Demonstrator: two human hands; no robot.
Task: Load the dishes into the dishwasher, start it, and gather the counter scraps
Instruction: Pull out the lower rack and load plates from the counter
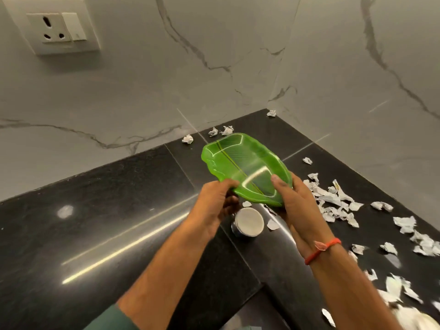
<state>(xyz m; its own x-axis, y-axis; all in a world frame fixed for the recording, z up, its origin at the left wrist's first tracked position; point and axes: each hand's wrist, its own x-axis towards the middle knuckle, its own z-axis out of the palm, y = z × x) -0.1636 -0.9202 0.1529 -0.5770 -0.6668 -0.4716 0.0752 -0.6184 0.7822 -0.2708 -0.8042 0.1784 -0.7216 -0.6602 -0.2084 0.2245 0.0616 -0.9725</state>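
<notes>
Both hands, the left hand (215,198) and right hand (294,203), are gripping the green leaf-shaped plate (245,167) above the worktop (95,222), so loading is seemingly underway, while paper scraps (333,198) are lying ungathered beside the right hand.

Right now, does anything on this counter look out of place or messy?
Yes. Torn and crumpled white paper scraps litter the right side of the black stone counter, with a few near the wall corner. Both hands hold the green leaf-shaped plate tilted above a small steel cup.
</notes>
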